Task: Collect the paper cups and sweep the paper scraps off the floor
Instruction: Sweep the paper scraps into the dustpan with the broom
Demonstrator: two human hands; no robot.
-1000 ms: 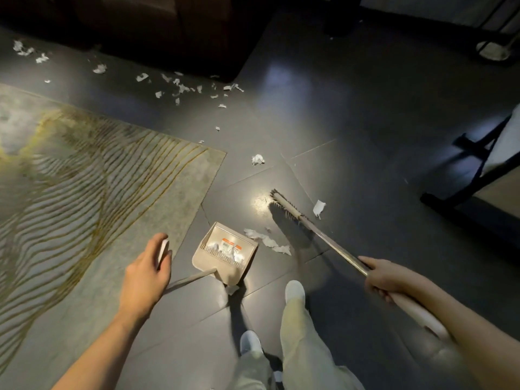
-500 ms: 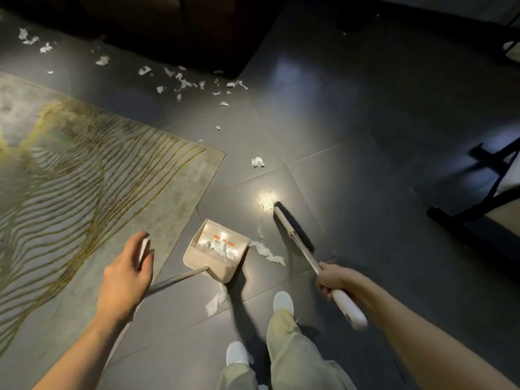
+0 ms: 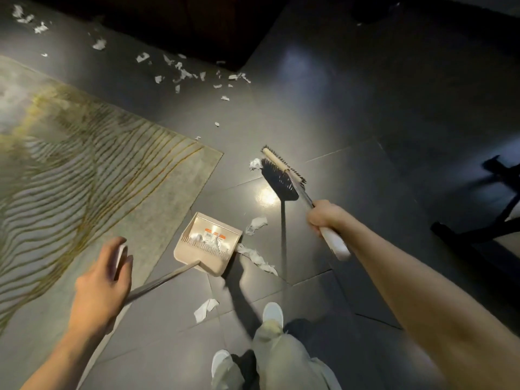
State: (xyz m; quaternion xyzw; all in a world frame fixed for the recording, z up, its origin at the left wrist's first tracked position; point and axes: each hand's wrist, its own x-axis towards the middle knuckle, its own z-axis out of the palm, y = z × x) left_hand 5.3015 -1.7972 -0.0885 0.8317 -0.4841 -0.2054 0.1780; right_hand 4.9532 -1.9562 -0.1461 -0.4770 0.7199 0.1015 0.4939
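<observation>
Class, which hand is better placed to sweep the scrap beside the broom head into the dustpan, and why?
Right. The right hand grips the broom, whose head is next to the scrap; the left hand holds the dustpan handle, away from it.

Hidden grips, cropped edges, a smeared rug

The left hand [image 3: 101, 285] covers the top of the dustpan handle [image 3: 160, 282], leaving only a white sliver between its fingers. The right hand [image 3: 326, 218] hides the broom [image 3: 281, 175] shaft where metal meets white grip. The dustpan [image 3: 206, 263] label [image 3: 209, 234] is too small to read, and the scraps [image 3: 197, 238] inside blur together. The rug [image 3: 84, 178] is motion-smeared and cut by the picture's left edge. At the floor's far edge, dark furniture [image 3: 197, 23] loses its shape in shadow, and a black frame [image 3: 478, 235] runs off the right.
</observation>
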